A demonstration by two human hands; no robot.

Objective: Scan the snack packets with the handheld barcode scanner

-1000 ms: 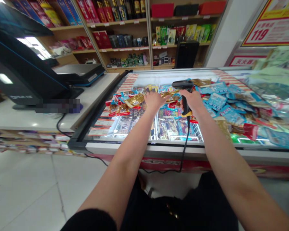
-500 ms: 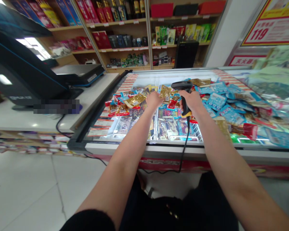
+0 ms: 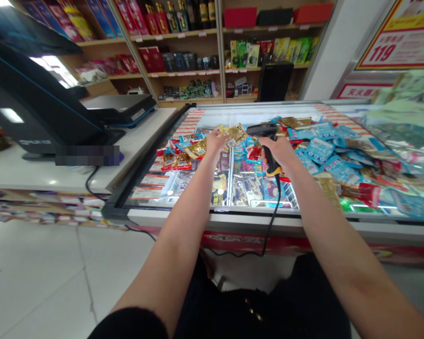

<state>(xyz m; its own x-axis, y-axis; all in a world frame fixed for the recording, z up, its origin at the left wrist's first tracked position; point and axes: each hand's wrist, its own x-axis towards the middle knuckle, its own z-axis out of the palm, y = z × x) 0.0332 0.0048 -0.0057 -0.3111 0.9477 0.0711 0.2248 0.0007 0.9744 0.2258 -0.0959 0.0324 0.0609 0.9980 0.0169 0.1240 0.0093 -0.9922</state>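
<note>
Left hand [image 3: 216, 142] now raised, gripping gold foil packet [image 3: 234, 135] above chest freezer [image 3: 250, 105]; right hand [image 3: 279, 151] clenched around black barcode scanner [image 3: 262, 130].

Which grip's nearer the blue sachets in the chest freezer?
Right. The right grip, around a corded barcode scanner, sits just left of the blue sachets. The left grip, holding a gold foil packet, is farther left, on the scanner's other side.

Pixelated patch [image 3: 87, 155] obscures an item on the table [image 3: 28, 172]. Blurred pale-green packaging [image 3: 408, 106] is cut off by the right edge. Right hand [image 3: 278, 153] hides part of the barcode scanner [image 3: 263, 129]; gold packet [image 3: 233, 135] print is too small to read.
</note>
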